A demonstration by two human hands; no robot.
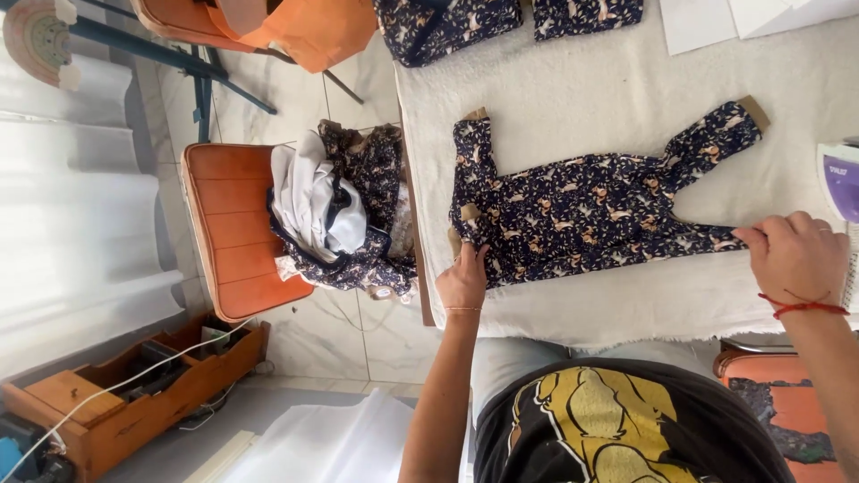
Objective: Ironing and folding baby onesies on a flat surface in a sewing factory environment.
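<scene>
A dark navy baby romper [582,215] with a small animal print and tan cuffs lies flat on the white padded table [608,98]. My left hand [463,277] holds its near edge by a tan sleeve cuff [469,213], fingers on the fabric. My right hand [792,255], with a red string around the wrist, pinches the end of the near leg. The far leg, ending in a tan cuff [754,112], points toward the upper right.
An orange chair [228,233] left of the table carries a pile of white and navy clothes [335,215]. More navy printed pieces [447,27] and white papers [707,22] lie at the table's far side. A purple-and-white object [841,179] sits at the right edge. A wooden crate [134,394] stands on the floor.
</scene>
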